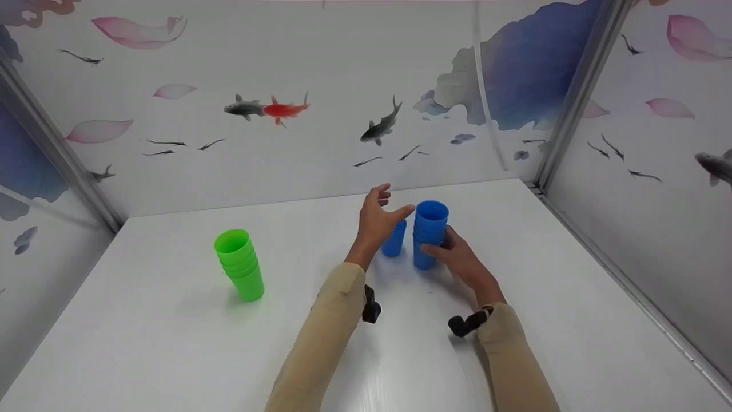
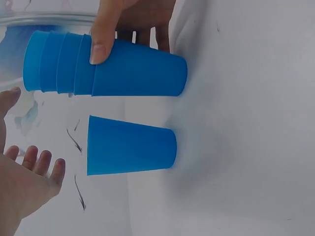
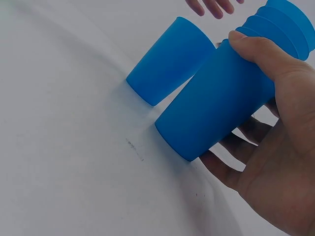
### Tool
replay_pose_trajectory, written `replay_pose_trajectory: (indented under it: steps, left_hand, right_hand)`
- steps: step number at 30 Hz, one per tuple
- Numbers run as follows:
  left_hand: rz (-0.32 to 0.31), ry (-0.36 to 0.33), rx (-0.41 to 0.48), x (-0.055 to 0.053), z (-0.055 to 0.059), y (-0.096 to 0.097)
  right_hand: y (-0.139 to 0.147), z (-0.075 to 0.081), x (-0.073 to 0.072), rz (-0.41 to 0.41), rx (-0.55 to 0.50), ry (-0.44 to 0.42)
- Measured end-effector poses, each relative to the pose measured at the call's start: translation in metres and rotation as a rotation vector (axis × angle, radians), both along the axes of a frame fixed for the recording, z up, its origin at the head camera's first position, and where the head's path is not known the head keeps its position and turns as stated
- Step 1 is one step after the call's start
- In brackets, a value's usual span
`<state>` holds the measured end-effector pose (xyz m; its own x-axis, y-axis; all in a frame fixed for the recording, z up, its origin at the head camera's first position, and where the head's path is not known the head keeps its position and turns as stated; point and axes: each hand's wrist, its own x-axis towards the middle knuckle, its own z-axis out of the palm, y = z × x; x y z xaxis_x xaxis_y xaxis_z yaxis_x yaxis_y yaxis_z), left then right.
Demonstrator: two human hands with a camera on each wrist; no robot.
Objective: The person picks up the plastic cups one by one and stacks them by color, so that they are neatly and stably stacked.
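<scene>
Several nested blue cups [image 1: 426, 252] stand upright as a stack, and my right hand [image 1: 460, 257] grips them from the right. In the right wrist view the thumb lies across the side of the stack [image 3: 216, 98], with the fingers behind it. One single blue cup [image 1: 392, 243] stands upright just left of the stack, partly hidden by my left hand [image 1: 377, 220] in the head view. That left hand holds nothing; its thumb and fingers are spread above the single cup [image 2: 130, 147], the thumb near the rim of the stack.
A stack of bright green cups [image 1: 243, 269] stands on the left side of the white table [image 1: 171, 343]. Patterned wall panels [image 1: 320, 149] with fish and petals rise behind the table and at both sides. Each wrist wears a small black camera [image 1: 372, 306].
</scene>
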<state>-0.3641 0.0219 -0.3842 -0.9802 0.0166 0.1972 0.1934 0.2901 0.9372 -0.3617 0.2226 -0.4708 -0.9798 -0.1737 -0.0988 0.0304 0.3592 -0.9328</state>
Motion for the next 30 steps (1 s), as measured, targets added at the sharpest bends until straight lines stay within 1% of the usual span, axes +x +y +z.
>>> replay_pose_trajectory:
  steps: [7, 13, 18, 22, 25, 30]
  left_hand:
    - [0.017, -0.037, 0.032, -0.004, -0.017, -0.01]
    - [0.003, -0.086, 0.054, -0.009, -0.035, -0.017]
    - [-0.021, -0.135, 0.026, -0.01, -0.052, -0.019]
    - [-0.014, -0.176, 0.003, -0.011, -0.063, -0.019]
    - [-0.005, -0.182, -0.005, -0.011, -0.068, -0.018]
    - [-0.001, -0.18, -0.008, -0.011, -0.072, -0.015]
  right_hand:
    - [0.0, 0.0, 0.001, -0.008, 0.004, -0.002]
    - [0.0, -0.001, 0.001, 0.005, -0.022, 0.002]
    - [0.001, 0.0, 0.002, 0.016, -0.038, -0.007]
    - [0.0, 0.001, 0.002, 0.013, -0.033, -0.028]
    - [0.0, 0.0, 0.001, 0.01, -0.026, -0.031]
    - [0.001, 0.0, 0.001, 0.006, -0.026, -0.02]
